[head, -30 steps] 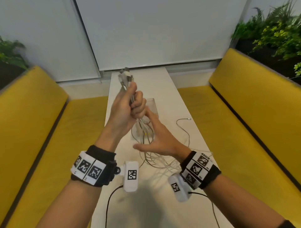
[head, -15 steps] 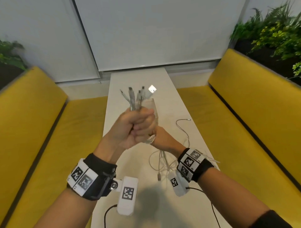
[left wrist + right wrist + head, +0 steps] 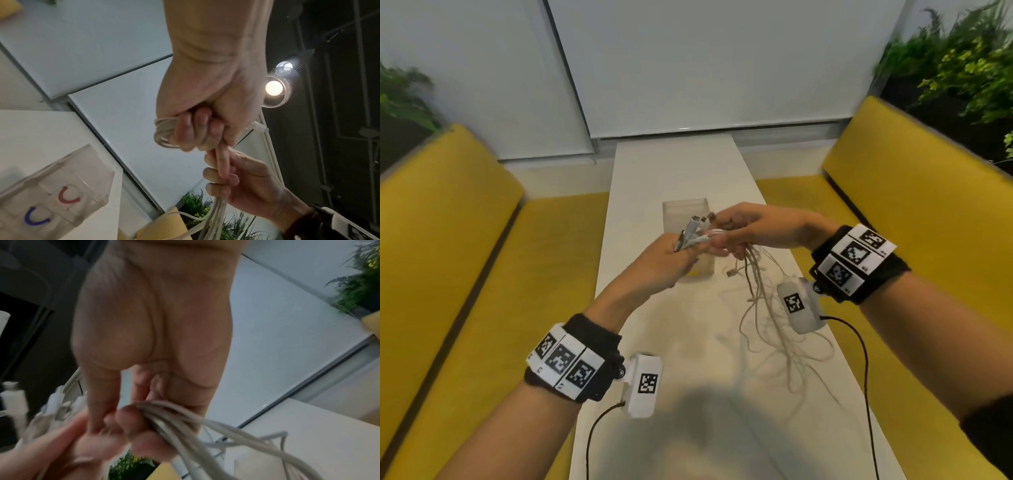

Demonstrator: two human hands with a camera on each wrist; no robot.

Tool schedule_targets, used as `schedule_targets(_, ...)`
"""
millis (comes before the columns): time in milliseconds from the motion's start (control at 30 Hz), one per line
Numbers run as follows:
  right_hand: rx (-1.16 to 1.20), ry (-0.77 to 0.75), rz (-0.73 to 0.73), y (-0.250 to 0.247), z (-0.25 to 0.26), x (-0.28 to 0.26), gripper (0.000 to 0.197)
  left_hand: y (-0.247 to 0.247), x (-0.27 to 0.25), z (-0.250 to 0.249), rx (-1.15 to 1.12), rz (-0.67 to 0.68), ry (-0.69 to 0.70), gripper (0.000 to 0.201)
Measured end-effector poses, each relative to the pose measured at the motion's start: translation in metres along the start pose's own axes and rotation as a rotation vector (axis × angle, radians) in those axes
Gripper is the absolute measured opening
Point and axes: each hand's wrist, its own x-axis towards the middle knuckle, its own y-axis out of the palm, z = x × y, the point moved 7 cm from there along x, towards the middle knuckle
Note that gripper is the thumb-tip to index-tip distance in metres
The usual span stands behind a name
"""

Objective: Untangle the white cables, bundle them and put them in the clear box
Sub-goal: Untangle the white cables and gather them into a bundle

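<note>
To bundle well, the plug ends should stay level in one fist while the other hand draws the loose lengths into even loops — pulling hard would likely tighten any knot left in the slack. At the centre of the head view the left hand is clenched around the white cables just below their plugs, which stick out toward the upper right. The right hand, touching it from the right, grips the same strands; their tails hang down to the table, lower right of centre. The clear box stands just behind the hands, without cables inside.
</note>
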Motion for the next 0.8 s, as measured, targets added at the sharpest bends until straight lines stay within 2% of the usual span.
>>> schedule_targets(100, 0.102, -0.002, -0.077, -0.003, 0.003, -0.002, 0.024, -0.006, 0.008, 0.005, 0.145, -0.181, 0.007, 0.055)
schedule_targets(167, 0.160, 0.008, -0.126, -0.008, 0.008, -0.003, 0.031, -0.008, 0.011, 0.011, 0.212, -0.251, -0.017, 0.045)
schedule_targets(267, 0.165, 0.037, -0.159, -0.012, 0.017, -0.002, 0.046, -0.010, 0.014, 0.008, 0.179, -0.322, -0.002, 0.037)
schedule_targets(367, 0.189, 0.068, -0.176, -0.016, 0.025, -0.002, 0.045, -0.011, 0.019, -0.003, 0.044, -0.377, 0.053, 0.045)
schedule_targets(433, 0.228, 0.043, -0.157, -0.016, 0.035, -0.003, 0.024, -0.011, 0.020, -0.011, -0.071, -0.417, 0.096, 0.054)
schedule_targets(500, 0.254, 0.024, -0.122, -0.016, 0.041, -0.004, 0.007, -0.014, 0.020, -0.020, -0.193, -0.442, 0.090, 0.055)
schedule_targets(600, 0.277, 0.048, -0.025, -0.005, 0.036, 0.000, 0.024, -0.020, 0.021, -0.031, -0.388, -0.492, -0.009, 0.048)
schedule_targets(733, 0.344, 0.001, 0.022, 0.010, 0.040, 0.008, 0.016, -0.026, 0.030, -0.040, -0.531, -0.507, -0.051, 0.047)
schedule_targets(800, 0.332, -0.022, 0.021, 0.008, 0.043, 0.010, 0.017, -0.031, 0.032, -0.046, -0.582, -0.492, 0.010, 0.046)
